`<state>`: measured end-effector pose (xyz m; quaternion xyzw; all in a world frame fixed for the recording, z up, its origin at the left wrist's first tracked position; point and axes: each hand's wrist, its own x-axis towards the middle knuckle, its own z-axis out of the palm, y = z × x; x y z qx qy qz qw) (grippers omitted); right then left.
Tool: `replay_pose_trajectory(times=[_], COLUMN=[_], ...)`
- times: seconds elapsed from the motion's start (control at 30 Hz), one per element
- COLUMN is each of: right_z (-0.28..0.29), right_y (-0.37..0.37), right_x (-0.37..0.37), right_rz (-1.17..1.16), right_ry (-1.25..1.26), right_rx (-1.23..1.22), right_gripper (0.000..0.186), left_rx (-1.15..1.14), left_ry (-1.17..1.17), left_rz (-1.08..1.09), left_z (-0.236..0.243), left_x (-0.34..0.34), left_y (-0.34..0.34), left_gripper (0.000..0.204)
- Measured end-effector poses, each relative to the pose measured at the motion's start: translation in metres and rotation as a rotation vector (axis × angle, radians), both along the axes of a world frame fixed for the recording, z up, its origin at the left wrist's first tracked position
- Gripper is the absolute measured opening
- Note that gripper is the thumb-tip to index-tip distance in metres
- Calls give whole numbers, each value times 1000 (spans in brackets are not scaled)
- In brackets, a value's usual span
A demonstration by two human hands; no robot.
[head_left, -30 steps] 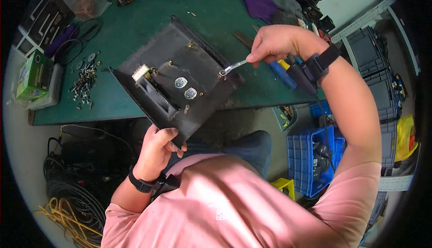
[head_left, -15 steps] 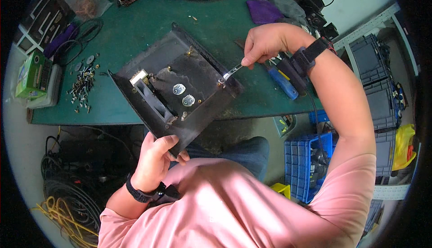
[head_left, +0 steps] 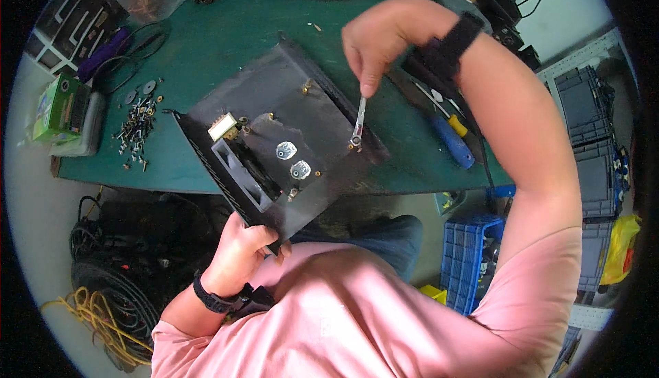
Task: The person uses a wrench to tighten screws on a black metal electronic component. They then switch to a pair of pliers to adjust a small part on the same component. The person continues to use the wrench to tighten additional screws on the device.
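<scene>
A dark metal panel (head_left: 329, 114) with bent edges lies tilted on the green workbench, its near corner jutting past the front edge. My left hand (head_left: 241, 249) grips that corner, thumb on top. On the panel sit a grey fan-like part (head_left: 241, 172), a white block (head_left: 222, 127), two round silvery fittings (head_left: 286, 150) and several brass studs. My right hand (head_left: 381, 38), slightly blurred, pinches the end of a small silver wrench (head_left: 360, 123). The wrench's head sits on a stud near the panel's right edge.
Loose screws and washers (head_left: 139, 125) lie left of the panel, near a green box (head_left: 62, 109). Right of it rest blue-handled (head_left: 453, 143) and yellow-handled screwdrivers. A blue crate (head_left: 467, 258) stands below the bench; coiled cables (head_left: 110, 296) lie on the lower left.
My right hand has swung up and left, turning the wrench from a slant to the right to nearly upright on the stud. My left hand keeps its grip; the whole view has shifted slightly.
</scene>
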<state>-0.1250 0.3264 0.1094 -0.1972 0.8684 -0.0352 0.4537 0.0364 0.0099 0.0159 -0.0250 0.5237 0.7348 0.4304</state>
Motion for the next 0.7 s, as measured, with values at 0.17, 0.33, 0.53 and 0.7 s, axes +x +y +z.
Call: replay_pose_trajectory(times=[0.17, 0.33, 0.53, 0.7], right_z=[15, 16, 27, 22], right_y=[-82, -72, -43, -3], right_x=[-10, 0, -16, 3], right_rz=[471, 424, 67, -221], right_ry=[280, 419, 97, -13], right_rx=[355, 163, -12, -209], right_gripper=[45, 41, 31, 30], left_rx=[-18, -3, -5, 20], left_ry=[-9, 13, 12, 27], left_rz=[-8, -49, -31, -28], left_z=[-3, -7, -8, -15], left_x=[0, -2, -1, 1], left_y=[-3, -3, -2, -4], left_gripper=[33, 32, 30, 33])
